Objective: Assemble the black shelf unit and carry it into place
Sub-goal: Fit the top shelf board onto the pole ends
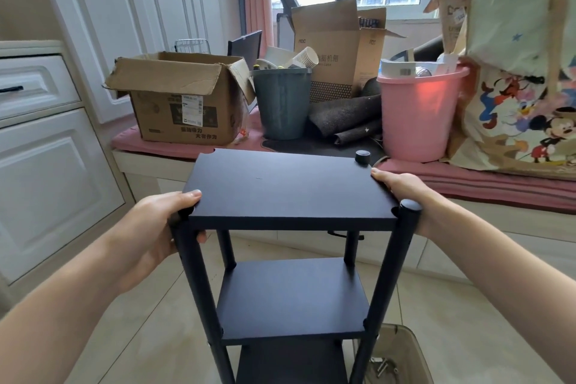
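Observation:
The black shelf unit (290,193) stands upright in front of me, with a flat top board, a middle board and a lower board on round black posts. My left hand (159,227) grips the near left corner of the top board, thumb on top and fingers curled round the post below. My right hand (402,193) holds the right edge of the top board, thumb on top, behind the near right post (396,259). The far right post cap (362,156) sticks up above the board.
A window bench with a pink cushion (467,184) lies just beyond, carrying a cardboard box (180,103), a grey bin (282,103), a pink bucket (416,115) and a cartoon bag (523,87). White cabinets (53,165) stand left. A clear tub with screws (396,362) sits on the floor.

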`<state>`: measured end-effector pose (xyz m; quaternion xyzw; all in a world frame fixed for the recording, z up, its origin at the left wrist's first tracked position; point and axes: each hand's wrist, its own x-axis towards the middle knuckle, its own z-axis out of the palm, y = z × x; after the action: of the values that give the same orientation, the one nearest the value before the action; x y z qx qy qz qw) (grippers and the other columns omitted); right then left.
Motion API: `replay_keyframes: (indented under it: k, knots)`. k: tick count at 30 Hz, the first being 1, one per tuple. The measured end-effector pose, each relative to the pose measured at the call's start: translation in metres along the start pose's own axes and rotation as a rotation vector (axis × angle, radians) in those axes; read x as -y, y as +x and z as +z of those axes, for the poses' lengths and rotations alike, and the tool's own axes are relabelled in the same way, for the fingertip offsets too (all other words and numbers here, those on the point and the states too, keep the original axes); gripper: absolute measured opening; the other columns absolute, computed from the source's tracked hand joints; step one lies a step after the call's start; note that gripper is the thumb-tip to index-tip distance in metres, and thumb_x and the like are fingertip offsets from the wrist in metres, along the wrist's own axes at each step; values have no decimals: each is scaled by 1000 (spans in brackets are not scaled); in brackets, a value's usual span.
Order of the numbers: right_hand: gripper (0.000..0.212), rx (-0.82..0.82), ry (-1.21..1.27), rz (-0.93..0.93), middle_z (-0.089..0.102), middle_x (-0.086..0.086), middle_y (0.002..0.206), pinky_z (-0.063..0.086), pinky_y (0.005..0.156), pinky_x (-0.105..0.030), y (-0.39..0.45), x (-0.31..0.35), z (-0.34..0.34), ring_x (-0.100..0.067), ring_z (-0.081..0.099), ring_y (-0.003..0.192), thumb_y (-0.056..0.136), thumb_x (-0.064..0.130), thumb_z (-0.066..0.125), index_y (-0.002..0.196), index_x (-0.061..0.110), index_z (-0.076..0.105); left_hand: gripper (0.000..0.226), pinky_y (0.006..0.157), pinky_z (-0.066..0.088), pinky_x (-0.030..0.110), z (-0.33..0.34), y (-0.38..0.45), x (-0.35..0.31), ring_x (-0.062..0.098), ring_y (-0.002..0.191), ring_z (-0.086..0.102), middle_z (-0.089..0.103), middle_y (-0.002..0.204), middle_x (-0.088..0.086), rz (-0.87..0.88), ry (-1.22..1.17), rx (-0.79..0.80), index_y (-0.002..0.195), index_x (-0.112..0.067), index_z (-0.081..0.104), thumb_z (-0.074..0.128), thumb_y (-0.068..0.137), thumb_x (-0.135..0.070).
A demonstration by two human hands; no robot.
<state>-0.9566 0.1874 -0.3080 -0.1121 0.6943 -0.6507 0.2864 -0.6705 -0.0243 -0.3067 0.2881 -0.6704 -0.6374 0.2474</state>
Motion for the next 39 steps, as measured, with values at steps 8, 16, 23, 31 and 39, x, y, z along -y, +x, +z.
replay_keyframes:
  k: [8,16,23,31,39]
  knots:
    - [31,-31,-94,-37,70,-5,65,51,60,-30,4,-2,-7,-19,65,51,93,36,65,88,5,66,22,76,54,38,6,0,-2,31,75,75,78,89,12,-142,-131,24,109,-8,65,56,97,-24]
    - [34,-49,-146,-53,67,-1,55,47,48,-24,4,-2,-3,-14,61,41,94,38,63,84,5,64,22,55,56,26,1,-3,-4,26,63,69,72,80,11,-182,-186,75,104,-6,67,54,97,-22]
    - [35,-52,-169,-67,65,-3,59,45,48,-23,2,-3,-3,-14,58,40,94,39,62,83,6,64,46,63,62,36,2,-4,-4,32,76,75,76,95,16,-258,-332,78,114,-1,64,68,73,-22]
    - [31,10,-92,-26,69,-1,57,49,44,-23,3,-5,-3,-15,63,42,94,39,62,90,8,64,20,58,58,32,5,-5,7,25,63,69,73,85,12,-191,-440,51,98,-1,70,60,88,-16]
    - [33,159,22,40,75,-8,72,53,42,-24,4,-9,-3,-19,70,52,88,38,69,89,5,70,20,54,53,29,9,-4,10,21,56,63,68,77,9,-123,-392,33,93,-3,68,52,95,-15]
